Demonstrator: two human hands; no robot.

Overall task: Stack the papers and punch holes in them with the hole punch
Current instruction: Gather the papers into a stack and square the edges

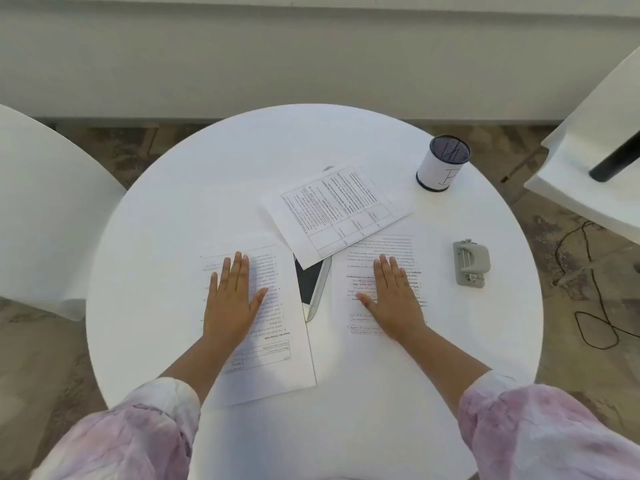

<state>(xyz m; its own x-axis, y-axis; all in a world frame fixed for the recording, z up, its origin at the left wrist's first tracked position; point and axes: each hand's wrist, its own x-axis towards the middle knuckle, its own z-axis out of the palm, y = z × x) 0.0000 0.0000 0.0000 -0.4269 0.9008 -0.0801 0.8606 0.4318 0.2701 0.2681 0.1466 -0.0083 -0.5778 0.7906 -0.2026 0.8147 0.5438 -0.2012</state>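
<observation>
I rest my left hand (230, 299) and right hand (393, 299), fingers flat, on separate papers (277, 341); nothing stacked, hole punch (470, 263) untouched

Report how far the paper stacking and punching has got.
Done: nothing; three sheets lie apart. In hand: left hand flat on the left sheet, right hand flat on the right sheet. Left: gather these with the middle sheet, then use the hole punch, untouched.
</observation>
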